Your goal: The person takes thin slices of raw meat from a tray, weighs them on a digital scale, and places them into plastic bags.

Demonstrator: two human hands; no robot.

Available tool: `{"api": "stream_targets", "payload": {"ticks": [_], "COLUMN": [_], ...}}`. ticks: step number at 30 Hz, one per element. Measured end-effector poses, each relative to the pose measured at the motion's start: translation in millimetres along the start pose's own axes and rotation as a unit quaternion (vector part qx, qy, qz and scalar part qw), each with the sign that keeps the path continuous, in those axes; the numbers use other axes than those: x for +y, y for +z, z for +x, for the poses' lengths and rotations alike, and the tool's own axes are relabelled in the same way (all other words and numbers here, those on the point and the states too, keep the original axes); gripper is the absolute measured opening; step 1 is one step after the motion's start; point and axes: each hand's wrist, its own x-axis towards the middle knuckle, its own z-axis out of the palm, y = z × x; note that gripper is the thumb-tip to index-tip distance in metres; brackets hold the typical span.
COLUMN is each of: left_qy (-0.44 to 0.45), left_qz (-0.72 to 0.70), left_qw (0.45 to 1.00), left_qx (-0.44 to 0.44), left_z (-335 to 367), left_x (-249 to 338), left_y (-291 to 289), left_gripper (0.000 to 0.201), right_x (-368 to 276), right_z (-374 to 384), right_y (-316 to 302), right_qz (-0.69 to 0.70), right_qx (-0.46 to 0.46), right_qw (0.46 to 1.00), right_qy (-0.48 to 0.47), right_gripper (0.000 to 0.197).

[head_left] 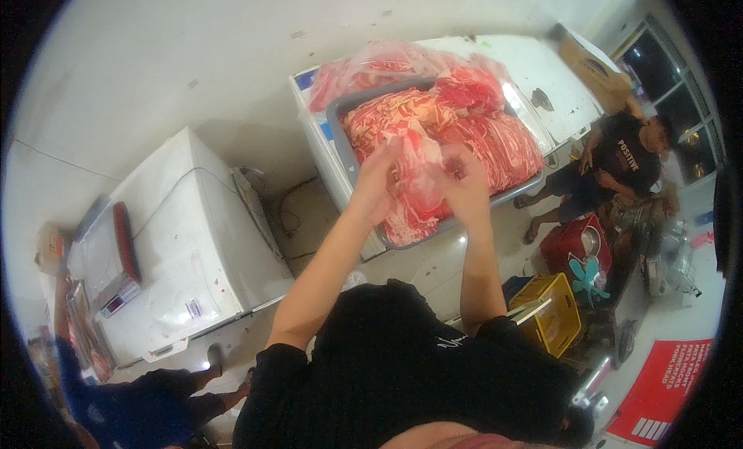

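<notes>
Over a grey tub (338, 132), both hands grip a see-through plastic bag (422, 187) with reddish meat showing through it. My left hand (378, 184) has its fingers closed on the bag's left side. On the other side, my right hand (467, 184) pinches the bag, its fingertips partly hidden. Thin-sliced red and white meat (495, 151) fills the tub in heaps. A filled pinkish plastic bag (387, 62) lies behind the tub's far rim.
The tub rests on a white chest freezer (542, 70). Left stands another white freezer (178, 248) bearing a scale (120, 294). A cardboard box (596, 70) sits far right. One person (623, 159) is at the right, another (131, 406) lower left. A yellow crate (553, 317) stands right.
</notes>
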Motion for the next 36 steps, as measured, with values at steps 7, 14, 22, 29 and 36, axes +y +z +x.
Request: {"api": "stream_targets", "payload": {"ticks": [7,14,22,29,36], "left_qy": [0.081,0.083,0.050,0.022,0.126], "left_qz": [0.066,0.036,0.057,0.219,0.324], "left_qw": [0.994,0.996,0.997,0.974,0.930], "left_qx": [-0.017,0.019,-0.023,-0.050,-0.122], "left_z": [10.0,28.5,38.4,18.6,7.0], "left_x": [15.0,36.2,50.4,46.3,47.7], "left_y": [-10.7,-18.4,-29.2,4.9,25.0], "left_gripper": [0.036,0.036,0.031,0.043,0.059], "right_x": [-25.4,-31.3,-49.5,-33.9,-33.3], "right_z": [7.2,9.6,16.5,16.4,17.9], "right_y": [-17.9,-36.6,-42.2,-9.3,-13.7], "right_qz": [0.194,0.209,0.174,0.139,0.061], "right_qx": [0.054,0.205,0.153,0.058,0.045], "right_qw": [0.978,0.953,0.971,0.988,0.997], "right_qy": [0.062,-0.079,-0.052,0.014,0.009], "right_gripper": [0.023,0.031,0.036,0.042,0.052]}}
